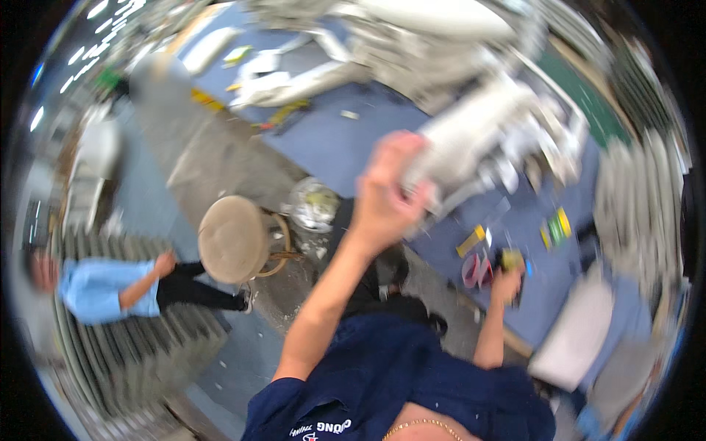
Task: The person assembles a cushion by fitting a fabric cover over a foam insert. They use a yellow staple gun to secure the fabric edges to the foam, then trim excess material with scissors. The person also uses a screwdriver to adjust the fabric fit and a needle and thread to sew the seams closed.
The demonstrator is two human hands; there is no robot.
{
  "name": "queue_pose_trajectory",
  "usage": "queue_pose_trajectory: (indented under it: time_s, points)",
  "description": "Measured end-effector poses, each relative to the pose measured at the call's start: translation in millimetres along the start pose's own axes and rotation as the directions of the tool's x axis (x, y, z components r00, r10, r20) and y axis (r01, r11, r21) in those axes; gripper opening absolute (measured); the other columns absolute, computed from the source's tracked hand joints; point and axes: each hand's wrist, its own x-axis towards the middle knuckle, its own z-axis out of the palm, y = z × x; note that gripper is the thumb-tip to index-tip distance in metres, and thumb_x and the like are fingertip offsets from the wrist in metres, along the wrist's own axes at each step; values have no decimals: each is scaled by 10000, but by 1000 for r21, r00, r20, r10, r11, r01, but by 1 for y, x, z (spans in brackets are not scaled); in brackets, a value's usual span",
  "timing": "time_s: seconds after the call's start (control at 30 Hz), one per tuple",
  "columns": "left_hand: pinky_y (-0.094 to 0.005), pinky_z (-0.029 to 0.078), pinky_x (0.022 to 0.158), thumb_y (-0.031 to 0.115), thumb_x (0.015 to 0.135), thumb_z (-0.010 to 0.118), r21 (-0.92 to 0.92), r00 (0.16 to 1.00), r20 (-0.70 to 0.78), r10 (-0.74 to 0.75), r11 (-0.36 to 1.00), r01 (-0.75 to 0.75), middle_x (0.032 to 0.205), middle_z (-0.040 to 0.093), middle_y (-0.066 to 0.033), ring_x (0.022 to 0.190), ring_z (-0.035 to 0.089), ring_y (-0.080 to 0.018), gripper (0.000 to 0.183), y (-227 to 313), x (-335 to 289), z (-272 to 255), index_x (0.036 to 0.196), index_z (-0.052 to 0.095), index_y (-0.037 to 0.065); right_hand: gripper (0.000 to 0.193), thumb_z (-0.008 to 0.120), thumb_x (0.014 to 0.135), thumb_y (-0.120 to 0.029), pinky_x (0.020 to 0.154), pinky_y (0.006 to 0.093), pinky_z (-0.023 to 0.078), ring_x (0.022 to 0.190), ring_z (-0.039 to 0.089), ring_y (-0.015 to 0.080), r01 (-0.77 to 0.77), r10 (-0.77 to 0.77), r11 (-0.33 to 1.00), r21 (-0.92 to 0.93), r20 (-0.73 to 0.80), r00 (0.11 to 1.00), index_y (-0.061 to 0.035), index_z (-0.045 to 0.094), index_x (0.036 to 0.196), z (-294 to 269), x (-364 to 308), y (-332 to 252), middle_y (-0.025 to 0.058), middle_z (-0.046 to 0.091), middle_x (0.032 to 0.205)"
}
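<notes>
Pale padded piece (482,132), one, on the blue table (323,143), near end at the left hand (391,187), that grip curved with fingers apart from thumb, contact impossible to tell through blur; yellow-and-dark item (510,259), one, clamped in the right hand (506,285) above the table. Also on the table: red-looped tool (485,271), one; yellow-green box (557,228), one. Left arm stretched over the table's near edge; right arm bent over its near right side.

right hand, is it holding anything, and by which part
The right grip appears to hold a yellowish tool; motion blur hides exactly which part.
</notes>
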Motion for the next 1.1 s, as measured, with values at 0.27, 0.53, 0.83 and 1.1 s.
queue_pose_trajectory:
  time_s: [0.27,0.53,0.83,1.1]
  points:
    - [-334,485,1004,-27,812,691,-175,989,96,-112,976,127,1329,606,-119,1231,598,-227,539,19,18,0,1334,590,63,410,752,877,-172,743,391,545,792,697,241,116,-167,818,563,39,985,-16,646,1241,-102,25,36,144,717,928]
    - [-373,475,1040,-26,798,703,-89,991,106,-86,991,96,1376,597,-159,1254,607,-297,558,23,-5,10,1337,592,63,169,715,956,-157,564,258,442,590,531,87,-312,-368,153,938,347,863,-17,682,1046,-247,-83,-153,-6,581,702]
    - [-394,471,1049,-88,731,695,-101,991,126,-36,994,49,1386,583,-169,1273,593,-351,637,36,-14,17,1338,585,74,234,758,931,-169,665,284,457,722,545,109,-144,-615,181,973,226,755,-20,639,1068,-283,-124,-210,16,606,852]
    - [-404,474,1057,-126,697,686,-73,989,143,-48,996,59,1392,574,-170,1267,583,-384,702,48,-26,24,1355,564,89,345,790,906,-243,745,299,509,821,636,133,-55,-644,293,955,239,726,-16,680,1141,-287,-120,-196,46,698,974]
